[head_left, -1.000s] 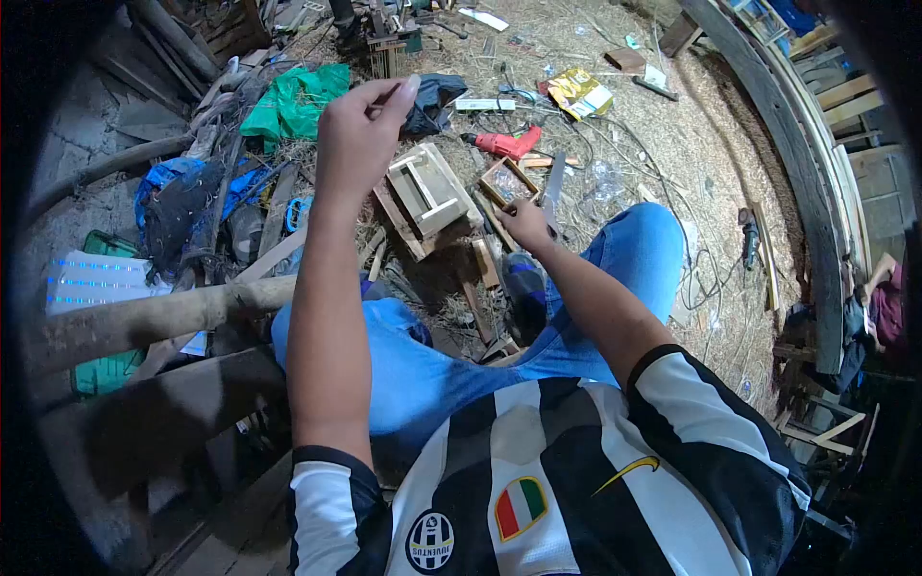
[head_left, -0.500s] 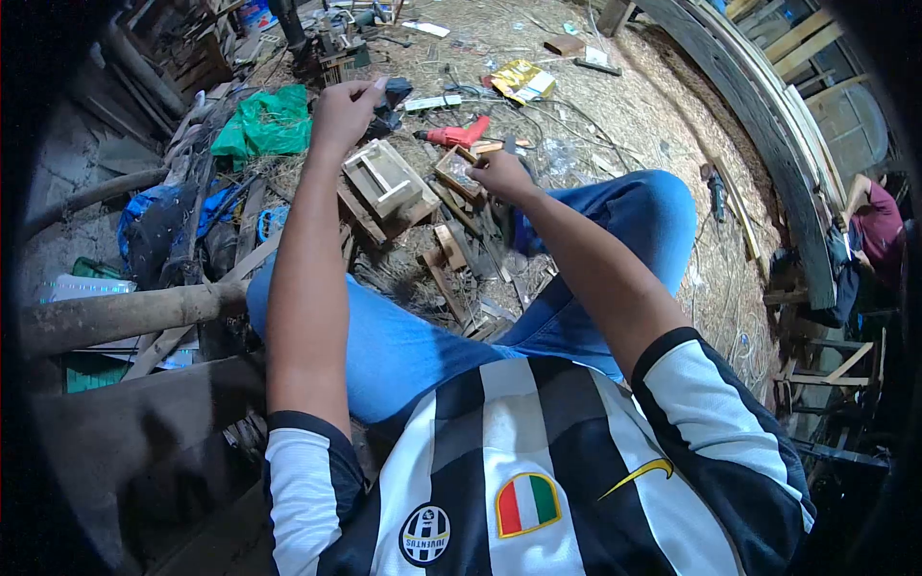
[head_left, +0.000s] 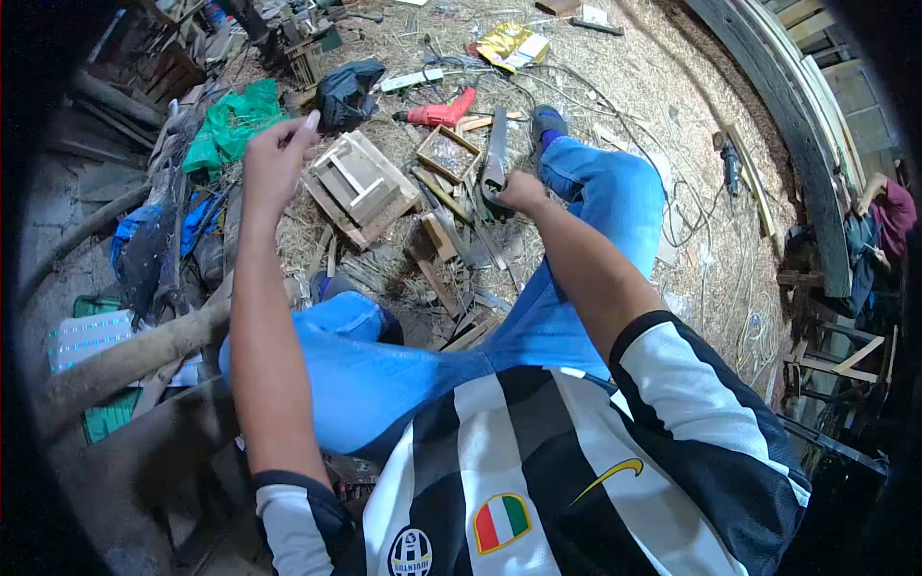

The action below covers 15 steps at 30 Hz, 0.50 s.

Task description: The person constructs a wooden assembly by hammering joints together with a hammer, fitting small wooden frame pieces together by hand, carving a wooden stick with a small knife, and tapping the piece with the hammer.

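Note:
My right hand [head_left: 523, 192] is closed at the dark handle of a handsaw [head_left: 497, 144], whose grey blade points away from me. My left hand [head_left: 279, 163] is raised at the left with its fingers drawn together; anything held in them is too small to make out. Near it, on the ground, sits a small wooden frame piece [head_left: 360, 187] made of pale boards. Between the hands lies a shallow wooden box [head_left: 448, 154] with small shiny items inside. Beyond that box is a red power drill [head_left: 439, 110].
A black plastic bag [head_left: 348, 93] and a green plastic bag [head_left: 235, 125] lie ahead on the left. Wood scraps [head_left: 437, 278] cover the ground between my legs. A yellow packet [head_left: 512, 46] and cables lie farther off. Another person [head_left: 893, 221] is at the far right.
My right hand has gone from the small wooden box to the handsaw's handle. My left hand has shifted left and toward me. The view has tilted, and my legs have moved.

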Available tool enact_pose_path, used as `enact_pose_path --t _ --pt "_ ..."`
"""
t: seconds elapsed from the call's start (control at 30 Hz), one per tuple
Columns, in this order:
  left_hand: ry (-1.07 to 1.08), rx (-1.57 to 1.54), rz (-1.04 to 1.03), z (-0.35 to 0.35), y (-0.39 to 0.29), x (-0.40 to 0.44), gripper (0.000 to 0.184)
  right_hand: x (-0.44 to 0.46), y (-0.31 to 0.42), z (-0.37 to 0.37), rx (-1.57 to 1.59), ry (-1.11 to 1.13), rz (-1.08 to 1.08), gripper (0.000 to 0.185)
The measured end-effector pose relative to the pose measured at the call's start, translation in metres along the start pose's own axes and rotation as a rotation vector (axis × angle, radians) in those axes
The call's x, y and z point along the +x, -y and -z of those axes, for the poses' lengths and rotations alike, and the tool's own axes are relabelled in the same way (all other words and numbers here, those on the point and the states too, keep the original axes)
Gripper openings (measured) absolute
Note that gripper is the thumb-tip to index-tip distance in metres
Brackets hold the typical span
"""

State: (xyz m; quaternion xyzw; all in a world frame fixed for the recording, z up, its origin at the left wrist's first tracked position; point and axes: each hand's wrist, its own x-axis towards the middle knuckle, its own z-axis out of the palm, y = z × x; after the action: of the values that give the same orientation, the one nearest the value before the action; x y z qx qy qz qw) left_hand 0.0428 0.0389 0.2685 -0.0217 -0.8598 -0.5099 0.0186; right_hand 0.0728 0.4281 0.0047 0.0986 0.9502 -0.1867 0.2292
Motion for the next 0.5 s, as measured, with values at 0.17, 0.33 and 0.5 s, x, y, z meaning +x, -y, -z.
enact_pose_path --t 0.17,0.33,0.5 --pt "0.086 0.053 0.027 0.000 -0.019 -0.007 0.034 0.048 -0.026 -0.072 0.033 -0.086 -0.138 0.028" --pt "0.155 -0.010 0.139 0.000 -0.013 0.003 0.033 0.041 -0.026 -0.127 0.015 0.048 -0.100 0.025" --pt "0.146 0.287 -0.040 -0.012 -0.053 0.005 0.029 0.035 -0.032 -0.219 0.264 0.027 -0.242 0.027"
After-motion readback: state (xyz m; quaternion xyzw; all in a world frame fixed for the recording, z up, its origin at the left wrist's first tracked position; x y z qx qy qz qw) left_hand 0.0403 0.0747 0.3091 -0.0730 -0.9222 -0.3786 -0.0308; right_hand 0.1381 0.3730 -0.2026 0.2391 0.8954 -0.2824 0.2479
